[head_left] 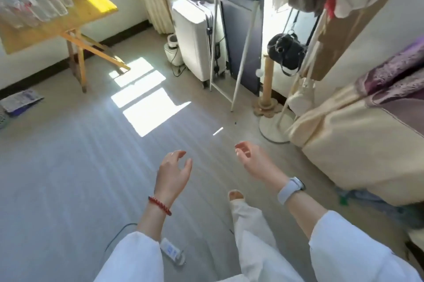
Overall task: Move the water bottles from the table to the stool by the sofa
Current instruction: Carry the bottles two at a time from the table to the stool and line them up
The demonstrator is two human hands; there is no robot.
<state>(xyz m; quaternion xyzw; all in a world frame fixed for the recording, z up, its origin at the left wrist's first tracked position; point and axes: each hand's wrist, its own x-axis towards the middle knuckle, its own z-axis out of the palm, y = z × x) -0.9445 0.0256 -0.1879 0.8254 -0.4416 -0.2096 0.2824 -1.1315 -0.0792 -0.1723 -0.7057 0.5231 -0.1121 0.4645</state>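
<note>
bottles stood far left on the table; clear, probably light and slippery, best grasped mid-body. left hand and right hand hung loose, empty.

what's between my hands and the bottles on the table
Nothing visible. Both hands, left hand and right hand, are empty over open floor; the water bottles stand on the wooden table at far left.

Your left hand and right hand side by side holding nothing, water bottles on the table far ahead-left of them, suitcase ahead, sofa right of your right hand.
</note>
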